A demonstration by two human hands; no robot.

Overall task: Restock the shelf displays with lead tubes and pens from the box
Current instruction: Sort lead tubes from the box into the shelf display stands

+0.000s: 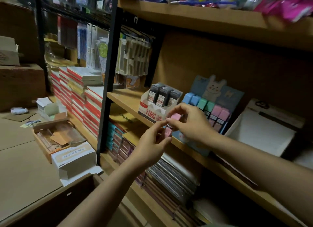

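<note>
A pink lead tube (171, 125) is held between both hands in front of the wooden shelf (125, 98). My right hand (189, 123) pinches its pink cap from above, and my left hand (152, 142) pinches its lower end. Just behind stands a rabbit-printed display (215, 94) with blue, green and pink lead tubes in a row. To its left a white and red display (158, 102) holds three dark lead tubes.
A white empty display box (260, 130) sits on the shelf at right. Notebooks are stacked on the lower shelf (169, 179) and beside the black post (108, 84). Open cardboard boxes (55, 135) lie on the floor at left, with a large carton's edge (50, 201) in front.
</note>
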